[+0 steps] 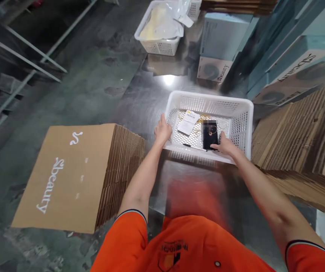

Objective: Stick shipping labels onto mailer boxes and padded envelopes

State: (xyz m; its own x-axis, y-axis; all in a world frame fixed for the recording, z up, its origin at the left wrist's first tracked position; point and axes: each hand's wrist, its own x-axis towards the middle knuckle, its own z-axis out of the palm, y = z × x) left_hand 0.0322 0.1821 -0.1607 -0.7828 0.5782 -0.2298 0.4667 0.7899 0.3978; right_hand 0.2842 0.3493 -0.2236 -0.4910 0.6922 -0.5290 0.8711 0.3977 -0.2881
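A white plastic basket (207, 156) with mesh walls sits on the shiny metal table in front of me. My left hand (162, 130) is closed on its left rim near the front corner. Inside the basket, my right hand (225, 144) has its thumb and fingers on the right edge of a black phone (210, 140), part of which is blurred out. Left of the phone lies a folded white paper slip (188, 122). A dark-capped pen (194, 147) rests along the basket's front side. Thin yellowish loops (204, 117), perhaps rubber bands, lie behind the phone.
Flattened cardboard boxes (66, 177) are stacked at my left, with more cardboard (295, 132) close by the basket's right side. Blue-and-white printed boxes (219, 45) stand beyond it. A second white basket (160, 47) holding plastic bags sits at the table's far end.
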